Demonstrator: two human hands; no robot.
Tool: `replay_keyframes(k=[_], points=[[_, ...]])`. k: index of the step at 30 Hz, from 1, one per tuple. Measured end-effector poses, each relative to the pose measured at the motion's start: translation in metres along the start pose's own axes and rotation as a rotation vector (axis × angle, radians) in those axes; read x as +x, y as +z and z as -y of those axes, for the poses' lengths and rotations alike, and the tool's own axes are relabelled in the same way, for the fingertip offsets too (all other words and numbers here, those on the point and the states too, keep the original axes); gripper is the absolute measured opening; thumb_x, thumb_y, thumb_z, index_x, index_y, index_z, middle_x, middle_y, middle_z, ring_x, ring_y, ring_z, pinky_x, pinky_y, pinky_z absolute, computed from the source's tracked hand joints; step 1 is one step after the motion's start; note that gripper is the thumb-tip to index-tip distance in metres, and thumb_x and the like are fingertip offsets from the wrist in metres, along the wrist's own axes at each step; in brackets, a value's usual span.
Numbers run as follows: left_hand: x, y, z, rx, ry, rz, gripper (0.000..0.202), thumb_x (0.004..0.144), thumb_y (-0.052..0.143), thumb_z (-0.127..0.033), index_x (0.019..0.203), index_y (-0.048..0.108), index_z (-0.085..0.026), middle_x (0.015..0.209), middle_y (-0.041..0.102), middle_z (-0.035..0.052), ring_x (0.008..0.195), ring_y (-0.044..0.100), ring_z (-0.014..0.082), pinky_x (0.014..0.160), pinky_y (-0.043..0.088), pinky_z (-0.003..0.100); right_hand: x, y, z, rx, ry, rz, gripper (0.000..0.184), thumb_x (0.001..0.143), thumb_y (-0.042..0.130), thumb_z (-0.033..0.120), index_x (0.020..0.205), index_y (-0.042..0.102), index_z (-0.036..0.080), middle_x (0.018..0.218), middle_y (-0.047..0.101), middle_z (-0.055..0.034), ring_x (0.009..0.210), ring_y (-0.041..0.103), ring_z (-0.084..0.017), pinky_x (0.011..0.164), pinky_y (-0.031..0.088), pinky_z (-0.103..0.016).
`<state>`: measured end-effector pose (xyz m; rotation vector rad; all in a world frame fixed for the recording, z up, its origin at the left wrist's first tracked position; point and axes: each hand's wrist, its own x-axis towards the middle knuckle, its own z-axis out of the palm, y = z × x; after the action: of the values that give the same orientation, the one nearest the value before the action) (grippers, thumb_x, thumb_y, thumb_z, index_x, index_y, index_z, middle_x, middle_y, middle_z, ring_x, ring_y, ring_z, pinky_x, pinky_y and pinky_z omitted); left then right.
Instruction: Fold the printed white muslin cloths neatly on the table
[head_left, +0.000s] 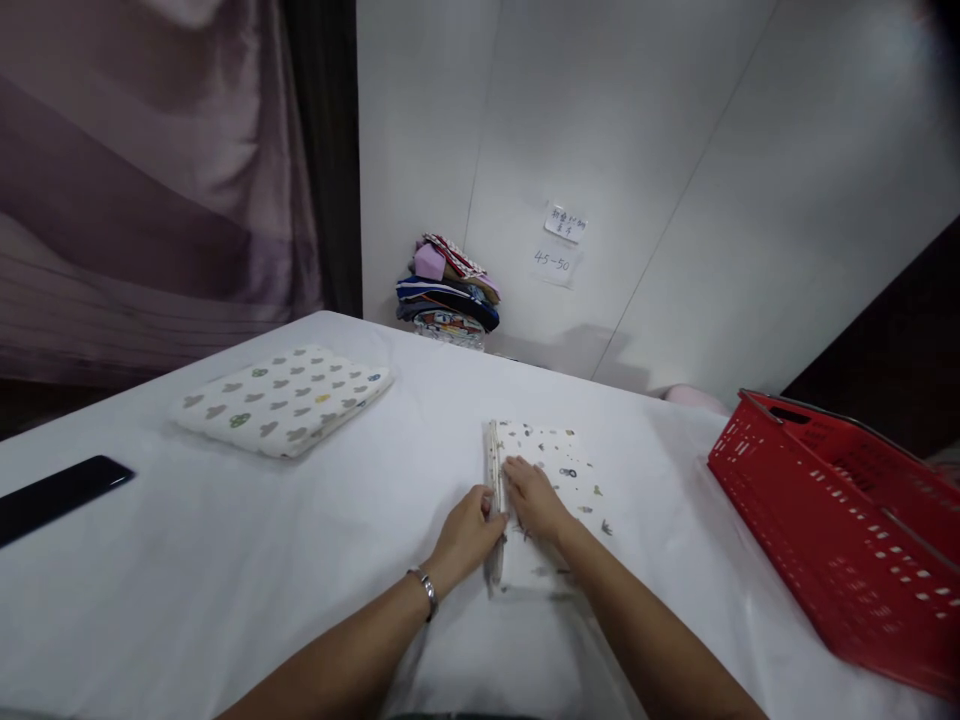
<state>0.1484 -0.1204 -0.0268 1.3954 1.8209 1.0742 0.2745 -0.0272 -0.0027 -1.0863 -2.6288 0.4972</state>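
Note:
A small white cloth with tiny coloured prints [559,470] lies folded on the white table [300,540] in front of me. My left hand [469,535], with a bracelet at the wrist, pinches the cloth's raised left folded edge, fingers closed on it. My right hand [534,497] lies flat on top of the cloth beside that edge, fingers stretched out and pressing down.
A folded white cloth with grey cloud prints [281,400] lies to the left. A dark phone [56,495] sits at the far left edge. A red plastic basket [840,530] stands at the right. A stack of folded clothes [448,292] rests against the wall.

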Motion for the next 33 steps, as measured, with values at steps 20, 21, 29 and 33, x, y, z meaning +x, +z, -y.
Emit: replay_keyframes(k=[20,21,29,33], points=[[-0.004,-0.006,-0.001,0.008,0.024,0.048,0.025,0.077,0.051,-0.036,0.098,0.052,-0.021,0.084,0.059,0.0016,0.077,0.055,0.0173,0.07,0.04,0.027,0.11,-0.016,-0.032,-0.113,0.033,-0.172,0.019,0.079,0.052,0.015,0.085,0.07,0.018,0.09,0.066,-0.0064,0.093,0.054,-0.019,0.083,0.038,-0.028],[-0.005,-0.007,-0.001,0.008,0.018,0.052,0.025,0.078,0.051,-0.035,0.098,0.052,-0.022,0.085,0.059,0.0015,0.077,0.055,0.0172,0.07,0.04,0.027,0.112,-0.015,-0.033,-0.107,0.033,-0.174,0.018,0.079,0.052,0.014,0.083,0.069,0.018,0.09,0.066,-0.006,0.092,0.054,-0.019,0.083,0.038,-0.028],[-0.006,-0.008,-0.005,0.016,-0.019,0.076,0.025,0.078,0.051,-0.034,0.101,0.051,-0.022,0.086,0.06,0.0014,0.077,0.055,0.0167,0.07,0.039,0.026,0.122,-0.002,-0.039,-0.042,0.063,-0.187,0.02,0.083,0.047,0.013,0.091,0.065,0.018,0.095,0.066,-0.0055,0.093,0.055,-0.017,0.084,0.039,-0.027],[-0.006,-0.009,-0.007,0.012,-0.019,0.09,0.025,0.077,0.052,-0.032,0.101,0.051,-0.022,0.087,0.06,0.0012,0.078,0.054,0.0161,0.07,0.039,0.025,0.123,0.005,-0.044,0.002,0.068,-0.142,0.025,0.086,0.044,0.015,0.101,0.063,0.021,0.097,0.067,-0.0036,0.09,0.059,-0.017,0.081,0.042,-0.026]])
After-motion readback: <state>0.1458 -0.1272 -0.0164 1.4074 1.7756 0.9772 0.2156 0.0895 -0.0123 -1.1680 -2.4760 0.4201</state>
